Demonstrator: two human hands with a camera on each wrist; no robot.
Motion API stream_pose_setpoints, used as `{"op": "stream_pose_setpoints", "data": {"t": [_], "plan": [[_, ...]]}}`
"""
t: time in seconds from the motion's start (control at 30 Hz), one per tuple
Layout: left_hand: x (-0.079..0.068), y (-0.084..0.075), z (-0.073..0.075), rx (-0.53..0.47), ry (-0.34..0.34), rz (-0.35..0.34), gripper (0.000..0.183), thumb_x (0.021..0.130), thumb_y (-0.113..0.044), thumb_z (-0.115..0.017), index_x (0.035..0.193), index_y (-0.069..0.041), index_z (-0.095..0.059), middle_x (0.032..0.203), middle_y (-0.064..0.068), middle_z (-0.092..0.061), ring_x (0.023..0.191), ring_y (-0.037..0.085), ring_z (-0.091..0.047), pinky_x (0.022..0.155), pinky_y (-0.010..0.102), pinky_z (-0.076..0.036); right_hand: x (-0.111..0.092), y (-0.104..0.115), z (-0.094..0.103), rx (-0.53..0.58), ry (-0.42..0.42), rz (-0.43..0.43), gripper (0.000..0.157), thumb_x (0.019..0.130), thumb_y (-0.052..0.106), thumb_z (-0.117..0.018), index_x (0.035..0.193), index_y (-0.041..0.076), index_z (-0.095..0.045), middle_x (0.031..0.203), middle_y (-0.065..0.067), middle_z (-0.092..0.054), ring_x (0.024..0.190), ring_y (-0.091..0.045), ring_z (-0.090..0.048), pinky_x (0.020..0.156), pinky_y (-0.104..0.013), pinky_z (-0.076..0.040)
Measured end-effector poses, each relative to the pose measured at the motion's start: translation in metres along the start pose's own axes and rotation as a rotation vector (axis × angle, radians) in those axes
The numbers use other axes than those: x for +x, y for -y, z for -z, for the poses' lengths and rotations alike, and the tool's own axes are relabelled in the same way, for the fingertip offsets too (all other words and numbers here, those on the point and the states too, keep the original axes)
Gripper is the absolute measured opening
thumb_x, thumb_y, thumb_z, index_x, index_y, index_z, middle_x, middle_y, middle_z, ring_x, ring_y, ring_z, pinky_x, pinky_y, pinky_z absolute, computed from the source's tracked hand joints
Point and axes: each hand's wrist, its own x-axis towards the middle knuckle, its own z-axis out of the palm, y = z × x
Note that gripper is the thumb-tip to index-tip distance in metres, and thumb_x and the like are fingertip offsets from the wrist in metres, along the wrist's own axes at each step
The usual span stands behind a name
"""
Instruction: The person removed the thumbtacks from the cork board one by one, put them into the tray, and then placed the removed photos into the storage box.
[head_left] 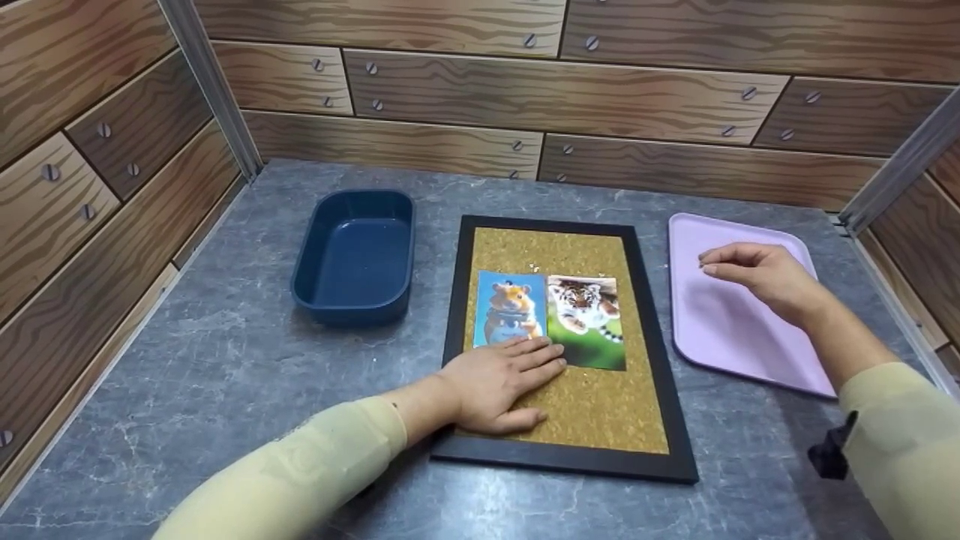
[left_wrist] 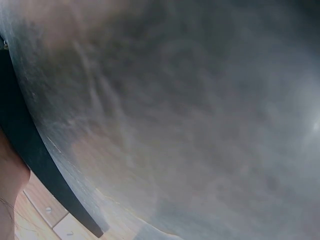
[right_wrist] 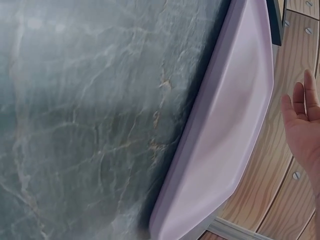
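Observation:
My left hand (head_left: 504,379) lies flat with its fingers extended on a black-framed cork board (head_left: 607,420). Its fingertips cover the lower edges of two pictures: a hamster picture (head_left: 514,300) on a blue ground and a white tiger picture (head_left: 589,322) on green. Tiny shiny bits (head_left: 534,268) show near the pictures' tops, too small to identify. Over the lilac tray (head_left: 705,330) hovers my right hand (head_left: 761,277), thumb and fingertips close together. Whether something small sits between them cannot be made out. The right wrist view shows some of its fingers extended beyond the tray.
A deep dark blue bin (head_left: 360,262) stands left of the board on the grey marbled table (head_left: 225,360). Wood-patterned panels (head_left: 450,90) wall the back and both sides. The left wrist view is mostly blurred tabletop, with the board's dark frame along its left.

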Motion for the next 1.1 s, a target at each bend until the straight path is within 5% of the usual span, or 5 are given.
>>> {"op": "stream_pose_setpoints", "data": {"t": [1.1], "plan": [[0.0,0.001,-0.002,-0.008,-0.017,-0.006,0.075,0.112,-0.057,-0.03,0.168,-0.008,-0.028,0.174,0.011,-0.025,0.161,0.027,-0.02,0.131,0.036,-0.014,-0.021,-0.023,0.009,-0.067,-0.008,-0.104,0.031,0.103,0.019,-0.073,0.125,-0.003,-0.074,0.104,0.025,-0.073,0.097,0.005,-0.058,0.08,-0.013,-0.045]]}}
